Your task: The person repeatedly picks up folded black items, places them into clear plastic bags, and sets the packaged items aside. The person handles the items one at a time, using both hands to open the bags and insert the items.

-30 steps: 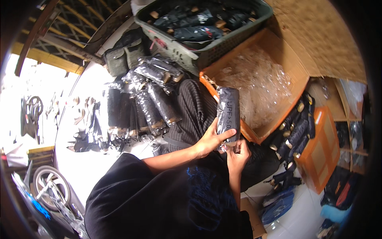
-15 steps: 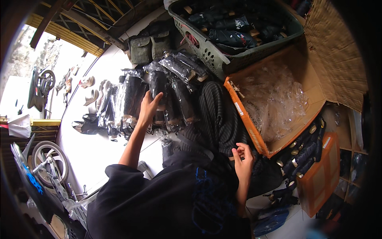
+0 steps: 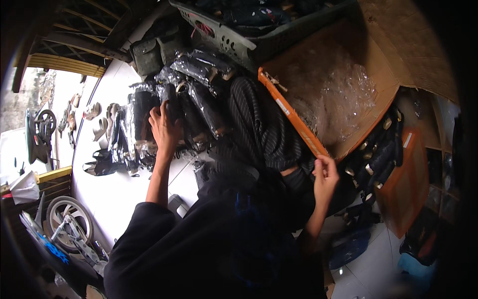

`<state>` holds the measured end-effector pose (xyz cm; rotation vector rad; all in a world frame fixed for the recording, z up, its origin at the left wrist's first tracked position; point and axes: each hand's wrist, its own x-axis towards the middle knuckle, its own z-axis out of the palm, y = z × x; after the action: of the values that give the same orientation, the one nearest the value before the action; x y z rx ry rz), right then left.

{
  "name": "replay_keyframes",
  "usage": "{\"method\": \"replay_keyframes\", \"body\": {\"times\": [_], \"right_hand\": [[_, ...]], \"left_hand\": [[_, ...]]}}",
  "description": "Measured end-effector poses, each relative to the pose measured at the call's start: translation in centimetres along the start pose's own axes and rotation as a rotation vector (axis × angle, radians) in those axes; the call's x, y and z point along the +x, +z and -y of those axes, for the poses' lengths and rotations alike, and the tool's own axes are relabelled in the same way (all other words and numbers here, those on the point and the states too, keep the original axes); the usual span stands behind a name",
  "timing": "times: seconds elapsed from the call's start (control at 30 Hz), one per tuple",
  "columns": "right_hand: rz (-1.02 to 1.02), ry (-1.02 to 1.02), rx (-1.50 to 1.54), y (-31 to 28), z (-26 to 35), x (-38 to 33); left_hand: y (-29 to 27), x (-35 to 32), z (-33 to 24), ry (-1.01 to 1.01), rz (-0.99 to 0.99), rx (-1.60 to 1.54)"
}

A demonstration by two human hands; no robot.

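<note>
My left hand (image 3: pixel 165 128) lies over a row of black folded umbrellas in clear plastic sleeves (image 3: pixel 203 108), its fingers spread and touching the wrapped ones beneath. Part of the umbrella under the palm is hidden. My right hand (image 3: pixel 326 178) is raised beside the near corner of an opened cardboard box (image 3: pixel 294 119). Its fingers are loosely bent and apart from the thumb, with nothing visible in them. Crumpled clear plastic wrapping (image 3: pixel 343 99) fills part of the box.
A grey-green plastic basket (image 3: pixel 234 46) of dark bundles stands beyond the box. More black umbrellas (image 3: pixel 381 164) without visible sleeves lie to its right, next to an orange-brown carton (image 3: pixel 406 184). A green-grey bag (image 3: pixel 147 57) sits behind the row, and a motorbike (image 3: pixel 64 234) stands left.
My left hand has opened from its grip on a wrapped umbrella and now rests spread over the row. My right hand has moved right, toward the box corner. The view has shifted.
</note>
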<state>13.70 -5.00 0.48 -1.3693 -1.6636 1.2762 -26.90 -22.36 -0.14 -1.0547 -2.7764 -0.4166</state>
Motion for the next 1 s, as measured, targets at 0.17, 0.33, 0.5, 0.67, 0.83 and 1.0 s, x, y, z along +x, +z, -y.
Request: {"method": "replay_keyframes", "body": {"times": [0.17, 0.33, 0.5, 0.67, 0.83, 1.0], "right_hand": [[-0.298, -0.05, -0.001, -5.1, -3.3, -0.2], [-0.628, -0.072, -0.275, -10.2, -10.0, 1.8], [-0.55, 0.081, -0.534, -12.3, -16.8, 3.8], [-0.548, 0.047, -0.424, -12.0, -19.0, 1.3], [-0.519, 0.086, -0.231, -12.4, -19.1, 1.3], [-0.677, 0.079, -0.181, -10.7, -12.2, 2.4]], "left_hand": [[0.4, -0.8, -1.5, 0.139, -0.148, 0.034], [1.4, -5.3, -3.3, 0.354, -0.05, -0.198], [5.2, -12.8, 0.5, -0.192, 0.26, -0.665], [9.3, -22.4, 6.9, -0.435, 0.308, -0.341], [14.4, -25.2, 7.7, -0.61, 0.452, -0.236], [9.9, -22.5, 6.2, -0.624, 0.527, -0.458]]}}
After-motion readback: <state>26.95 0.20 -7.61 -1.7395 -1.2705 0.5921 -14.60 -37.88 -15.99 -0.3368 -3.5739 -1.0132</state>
